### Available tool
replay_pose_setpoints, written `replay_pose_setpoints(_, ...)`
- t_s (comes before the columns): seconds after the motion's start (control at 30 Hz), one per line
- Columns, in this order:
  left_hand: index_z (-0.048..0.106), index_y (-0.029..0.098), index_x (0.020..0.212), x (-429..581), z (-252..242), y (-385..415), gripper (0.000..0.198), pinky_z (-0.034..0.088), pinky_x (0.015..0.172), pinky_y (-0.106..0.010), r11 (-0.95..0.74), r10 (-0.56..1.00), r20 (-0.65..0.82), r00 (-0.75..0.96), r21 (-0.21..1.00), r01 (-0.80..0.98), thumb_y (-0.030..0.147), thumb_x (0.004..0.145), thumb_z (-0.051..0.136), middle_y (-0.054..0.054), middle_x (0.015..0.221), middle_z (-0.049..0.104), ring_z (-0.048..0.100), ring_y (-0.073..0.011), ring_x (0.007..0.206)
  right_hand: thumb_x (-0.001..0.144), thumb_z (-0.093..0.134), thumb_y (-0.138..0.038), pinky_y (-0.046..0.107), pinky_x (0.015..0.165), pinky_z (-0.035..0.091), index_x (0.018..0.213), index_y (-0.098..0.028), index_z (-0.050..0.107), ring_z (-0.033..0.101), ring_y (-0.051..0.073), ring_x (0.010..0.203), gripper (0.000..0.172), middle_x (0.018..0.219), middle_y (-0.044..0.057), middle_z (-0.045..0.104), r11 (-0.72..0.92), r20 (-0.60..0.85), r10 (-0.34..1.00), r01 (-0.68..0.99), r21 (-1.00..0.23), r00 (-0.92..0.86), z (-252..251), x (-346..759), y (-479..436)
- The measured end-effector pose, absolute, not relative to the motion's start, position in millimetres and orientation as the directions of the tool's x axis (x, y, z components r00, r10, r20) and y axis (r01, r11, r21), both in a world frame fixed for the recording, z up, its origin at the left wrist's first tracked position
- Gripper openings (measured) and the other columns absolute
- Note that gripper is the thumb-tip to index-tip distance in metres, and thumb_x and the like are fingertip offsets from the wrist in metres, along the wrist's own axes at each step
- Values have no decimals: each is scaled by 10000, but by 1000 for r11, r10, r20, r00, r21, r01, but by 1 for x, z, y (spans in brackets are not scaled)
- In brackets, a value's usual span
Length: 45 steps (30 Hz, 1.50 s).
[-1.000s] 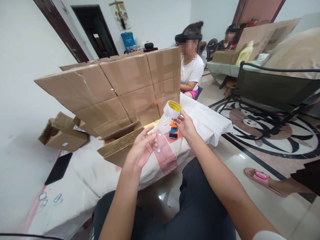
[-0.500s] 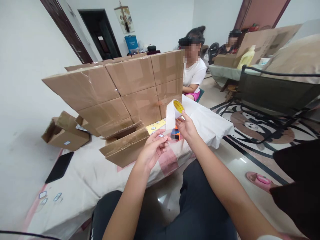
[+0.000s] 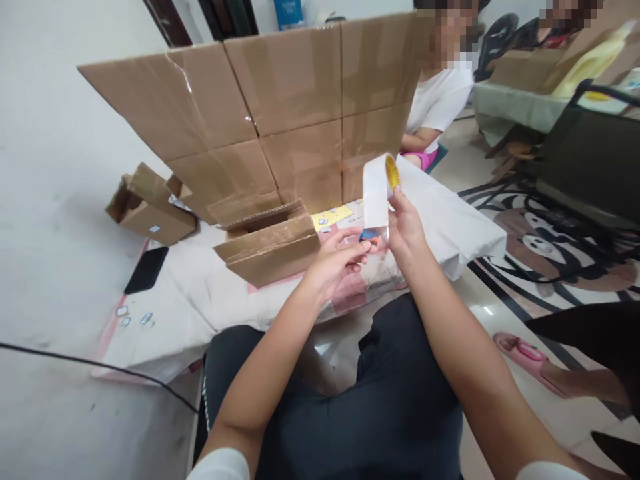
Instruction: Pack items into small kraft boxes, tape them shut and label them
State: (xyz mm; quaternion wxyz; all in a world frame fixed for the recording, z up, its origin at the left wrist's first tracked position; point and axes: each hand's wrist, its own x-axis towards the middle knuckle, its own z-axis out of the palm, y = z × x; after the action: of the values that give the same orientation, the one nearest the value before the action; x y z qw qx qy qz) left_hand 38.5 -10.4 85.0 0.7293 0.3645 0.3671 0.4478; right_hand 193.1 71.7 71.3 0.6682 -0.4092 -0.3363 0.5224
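Note:
My right hand grips a roll of tape by its edge; the yellow inner core faces right and the pale band faces me. From the roll's lower side a see-through stretch of tape seems to run toward my left hand. My left thumb and fingers are pinched together at that loose end, though the exact contact is small and partly hidden. Behind my fingertips shows a blue and orange object whose kind I cannot make out. Left of my hands, a small open cardboard box stands on the covered table.
A tall cardboard panel stands behind the small box. Farther left are another open carton and a dark flat device. A co-worker in white sits beyond the panel. A cable crosses at lower left, and a chair stands right.
My view has tilted downward. Both hands still hold the tape; the left fingers have closed more, near the roll's lower side. The roll is turned so its pale band faces me more.

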Motion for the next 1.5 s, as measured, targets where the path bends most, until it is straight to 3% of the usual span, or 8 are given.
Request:
replay_pose_setpoints(0.27,665,168,1114,43,65,0,448,354,566,-219,314,922,-215,322,901,-298,245,703,827,-51,836,738,592,-90,625,974,537,-408,428,852,603,1002,-201,650,681,240,1115,238,997,50,738,96,77,995,-489,-867,60,81,188,64)
replay_pose_setpoints(0.53,717,168,971,49,41,12,331,315,564,-208,290,932,-201,302,912,-290,354,712,805,-7,699,681,517,-72,591,918,637,-411,410,1042,549,976,-239,678,654,209,1209,186,1063,9,771,122,189,982,-689,-715,-22,75,195,70)
replay_pose_setpoints(1.0,712,174,850,55,31,11,402,269,521,-203,275,934,-195,299,926,-257,461,608,856,0,672,624,445,-62,541,865,716,-377,370,972,586,864,-224,653,698,216,1128,165,1040,39,783,149,206,978,-764,-628,21,73,191,68)
replay_pose_setpoints(1.3,702,176,848,57,29,11,431,287,530,-189,262,942,-187,280,929,-261,495,603,859,1,710,633,466,-58,559,780,793,-437,367,923,589,871,-242,651,655,250,1213,257,1062,31,776,202,261,964,-750,-630,40,73,190,65)
replay_pose_setpoints(1.5,702,175,834,58,27,11,435,280,525,-193,259,943,-187,276,931,-255,500,593,861,-9,739,643,477,-61,569,705,857,-420,357,912,590,857,-238,660,694,256,1143,308,1051,20,779,240,273,959,-749,-618,82,76,188,64)
